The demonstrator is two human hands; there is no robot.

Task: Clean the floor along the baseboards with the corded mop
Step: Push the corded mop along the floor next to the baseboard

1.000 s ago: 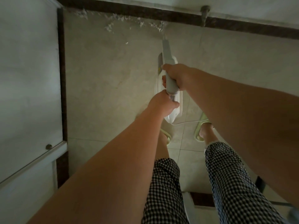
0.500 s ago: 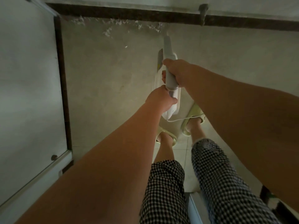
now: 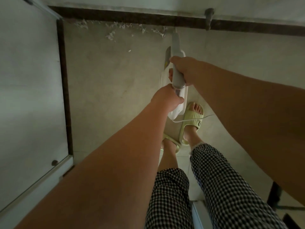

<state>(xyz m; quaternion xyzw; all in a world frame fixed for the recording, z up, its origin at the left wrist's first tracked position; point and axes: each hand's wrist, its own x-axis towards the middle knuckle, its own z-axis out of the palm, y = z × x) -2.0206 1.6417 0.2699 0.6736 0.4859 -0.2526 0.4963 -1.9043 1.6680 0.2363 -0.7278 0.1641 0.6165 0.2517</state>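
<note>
Corded mop (image 3: 177, 75) being gripped by right hand (image 3: 184, 70) above left hand (image 3: 166, 100), head being pointed at debris (image 3: 115, 30) by baseboard (image 3: 132, 17)

A single head-worn wide-angle view is looking steeply down along the person's own arms and legs. It is facing a dark baseboard (image 3: 148, 19) running across the top of the frame, with the floor (image 3: 107, 83) filling the centre. Forearms are lying nearest the lens at the lower edge; both hands are sitting mid-distance near centre. A white wall panel (image 3: 28, 80) is occupying the left side. No second view is overlapping.
</note>
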